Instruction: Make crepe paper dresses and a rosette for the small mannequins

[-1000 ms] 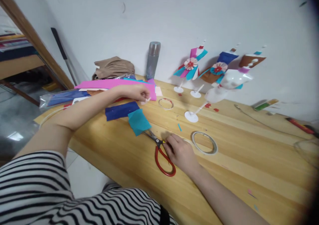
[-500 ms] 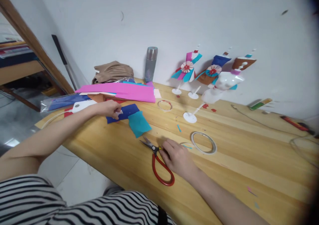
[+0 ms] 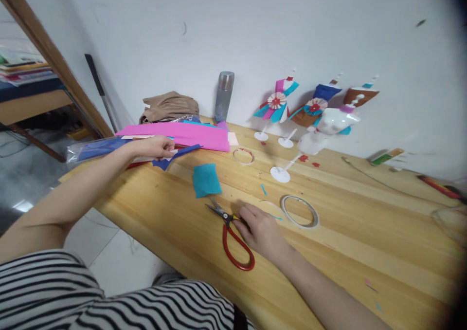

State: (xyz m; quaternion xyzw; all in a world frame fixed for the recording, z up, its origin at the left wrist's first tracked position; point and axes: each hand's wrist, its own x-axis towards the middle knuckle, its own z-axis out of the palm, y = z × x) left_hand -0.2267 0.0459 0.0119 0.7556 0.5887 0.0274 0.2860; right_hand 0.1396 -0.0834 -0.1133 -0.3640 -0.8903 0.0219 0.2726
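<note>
My left hand (image 3: 158, 147) is closed in a pinch on a dark blue piece of cloth or felt (image 3: 182, 155), at the front edge of the stacked sheets. A small white bit shows by its fingertips. My right hand (image 3: 260, 229) rests on the table, its fingers curled at the scissors (image 3: 226, 218). One red loop lies uncovered beside the hand; the other is hidden beneath it. A bit of yellow shows by the fingers. Just beyond the blades lies a teal square (image 3: 206, 180), flat on the wood.
A magenta sheet (image 3: 182, 135) tops the pile at left, with a brown cloth (image 3: 170, 107) and a thermos (image 3: 224, 96) behind. Tape rolls (image 3: 299, 211) lie right of centre. Small dressed stands (image 3: 280, 174) line the wall. A red cutter (image 3: 438, 186) sits far right.
The dark blue piece, flat before, is now lifted at an angle and shifted back toward the pile with my left hand. The teal square has turned slightly. My right hand stays at the scissors.
</note>
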